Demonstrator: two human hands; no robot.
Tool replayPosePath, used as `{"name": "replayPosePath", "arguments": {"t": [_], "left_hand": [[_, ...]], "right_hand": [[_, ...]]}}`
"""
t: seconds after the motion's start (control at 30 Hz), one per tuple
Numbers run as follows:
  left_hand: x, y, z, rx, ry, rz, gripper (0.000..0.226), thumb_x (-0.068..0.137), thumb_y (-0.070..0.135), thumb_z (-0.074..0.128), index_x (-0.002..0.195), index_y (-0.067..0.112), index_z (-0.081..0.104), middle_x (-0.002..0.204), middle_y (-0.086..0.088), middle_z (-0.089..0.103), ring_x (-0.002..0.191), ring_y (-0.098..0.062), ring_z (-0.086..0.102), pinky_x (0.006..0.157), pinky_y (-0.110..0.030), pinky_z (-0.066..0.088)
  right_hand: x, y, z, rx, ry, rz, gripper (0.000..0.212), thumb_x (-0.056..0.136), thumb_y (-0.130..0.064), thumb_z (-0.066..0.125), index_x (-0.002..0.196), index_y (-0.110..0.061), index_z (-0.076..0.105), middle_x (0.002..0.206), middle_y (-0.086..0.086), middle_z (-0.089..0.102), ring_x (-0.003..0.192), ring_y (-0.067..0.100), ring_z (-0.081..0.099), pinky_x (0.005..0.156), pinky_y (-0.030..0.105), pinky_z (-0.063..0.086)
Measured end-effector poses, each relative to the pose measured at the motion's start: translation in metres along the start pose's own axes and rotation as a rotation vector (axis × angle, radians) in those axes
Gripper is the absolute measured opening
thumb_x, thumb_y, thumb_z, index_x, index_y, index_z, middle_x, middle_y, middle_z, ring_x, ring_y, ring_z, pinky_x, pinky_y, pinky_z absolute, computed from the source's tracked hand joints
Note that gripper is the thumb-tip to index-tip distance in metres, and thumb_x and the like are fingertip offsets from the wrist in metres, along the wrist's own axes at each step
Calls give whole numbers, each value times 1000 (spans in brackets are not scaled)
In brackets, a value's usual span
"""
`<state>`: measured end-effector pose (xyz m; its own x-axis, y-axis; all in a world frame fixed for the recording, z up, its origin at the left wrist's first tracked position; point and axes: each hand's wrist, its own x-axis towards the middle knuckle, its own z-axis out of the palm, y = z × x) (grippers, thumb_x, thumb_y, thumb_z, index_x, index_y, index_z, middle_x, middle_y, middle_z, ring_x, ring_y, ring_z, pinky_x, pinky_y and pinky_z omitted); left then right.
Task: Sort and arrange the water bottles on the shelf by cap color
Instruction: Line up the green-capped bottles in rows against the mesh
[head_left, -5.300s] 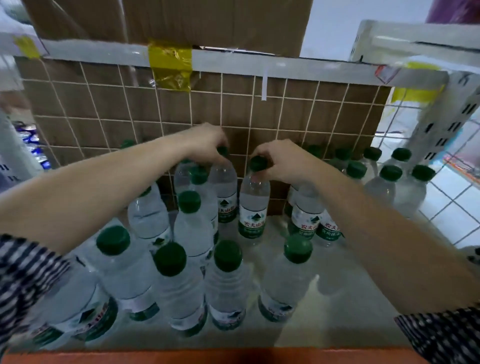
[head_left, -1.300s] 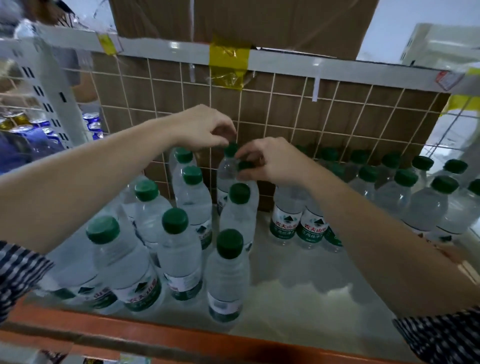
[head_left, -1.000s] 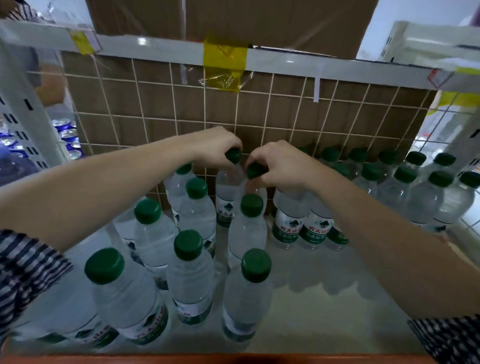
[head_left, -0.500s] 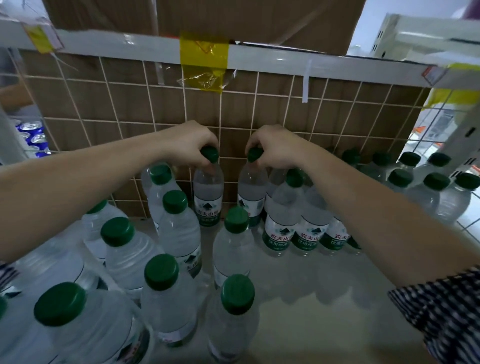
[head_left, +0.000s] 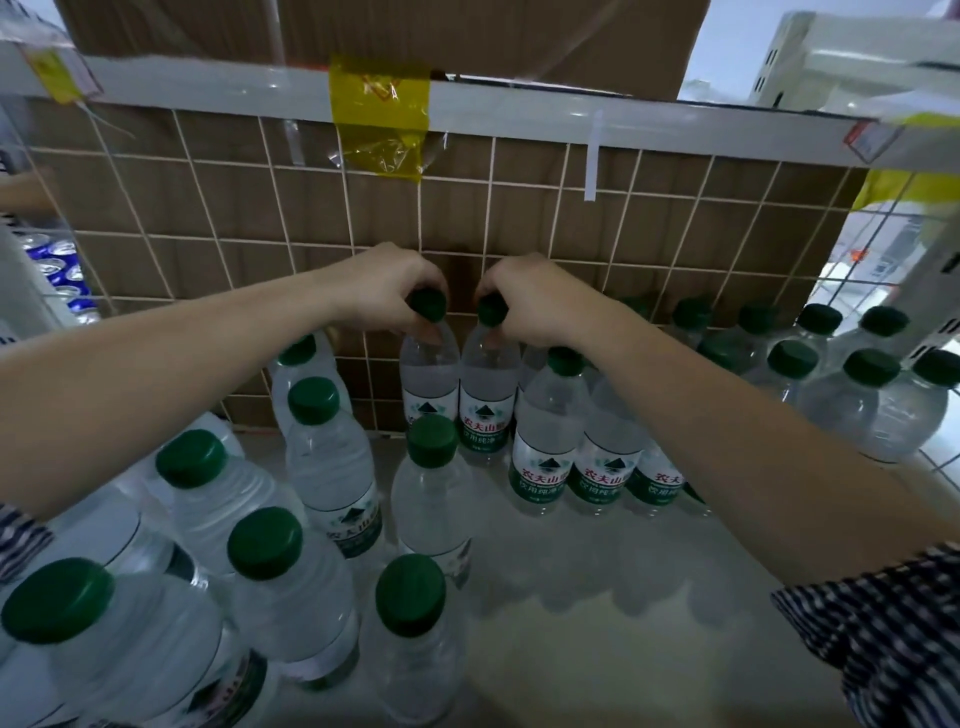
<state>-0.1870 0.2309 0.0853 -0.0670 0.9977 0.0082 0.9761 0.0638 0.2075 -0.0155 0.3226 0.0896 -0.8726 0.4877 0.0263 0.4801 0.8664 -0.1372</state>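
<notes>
Two upright clear plastic water bottles with green caps (head_left: 430, 379) stand touching, just in front of the white wire grid panel (head_left: 519, 208). The left hand (head_left: 387, 293) pinches one cap and the right hand (head_left: 540, 304) the other. Each bottle's long axis runs straight down from its hand.

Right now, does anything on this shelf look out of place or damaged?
The bottles look upright and unspilled, their caps all green. Only the yellow tape on the upper rail hangs crumpled and loose.
</notes>
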Motion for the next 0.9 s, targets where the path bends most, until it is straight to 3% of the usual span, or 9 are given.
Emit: {"name": "replayPosePath", "arguments": {"t": [0.1, 0.23, 0.33, 0.47, 0.6, 0.73, 0.9], "left_hand": [[-2, 5, 2, 69, 21, -19, 52, 79, 36, 78, 123, 17, 60, 107, 4, 61, 89, -12, 56, 69, -23, 41], [-12, 16, -2, 181, 8, -50, 45, 81, 40, 75, 117, 14, 63, 105, -4, 67, 90, -19, 61, 76, -33, 49], [-30, 25, -12, 180, 59, -51, 37, 90, 37, 65, 120, 16, 63, 110, -5, 68, 94, -19, 63, 83, -38, 53], [-65, 38, -21, 121, 112, -11, 35, 97, 36, 54, 126, 16, 61, 117, -1, 66, 100, -14, 60, 89, -34, 49], [-102, 45, -18, 79, 49, -8, 36, 96, 41, 51, 122, 20, 63, 109, 6, 65, 95, -9, 59, 87, -31, 49], [-126, 40, -12, 95, -20, -30, 41, 90, 50, 58, 119, 21, 64, 107, 6, 66, 94, -7, 59, 85, -30, 51], [-136, 27, -3, 152, -2, -40, 45, 75, 51, 76, 106, 19, 69, 87, 12, 60, 79, -1, 56, 67, -18, 44]], "right_hand": [[-4, -2, 5, -16, 32, -7, 54, 84, -21, 74, 135, -14, 55, 129, 10, 59, 114, 26, 57, 92, 33, 49], [-22, -4, 0, -3, 149, -56, 47, 87, -15, 67, 133, -14, 57, 129, 10, 61, 114, 25, 59, 97, 40, 50], [-46, -11, -9, 148, 277, -156, 42, 89, -22, 67, 129, -13, 61, 128, 5, 63, 116, 19, 60, 102, 36, 48], [-80, -26, -3, 371, 261, -240, 28, 90, -21, 67, 118, -14, 68, 111, -1, 70, 99, 7, 65, 90, 20, 52], [-102, -41, 16, 534, 116, -250, 26, 92, -36, 63, 112, -21, 68, 95, -18, 64, 83, -13, 58, 69, 3, 44], [-108, -59, 31, 519, 40, -257, 37, 85, -48, 68, 113, -25, 66, 92, -20, 61, 81, -10, 56, 65, 3, 44], [-101, -65, 34, 364, 97, -239, 34, 83, -43, 72, 106, -19, 64, 89, -9, 60, 75, -4, 52, 62, 13, 42]]}}
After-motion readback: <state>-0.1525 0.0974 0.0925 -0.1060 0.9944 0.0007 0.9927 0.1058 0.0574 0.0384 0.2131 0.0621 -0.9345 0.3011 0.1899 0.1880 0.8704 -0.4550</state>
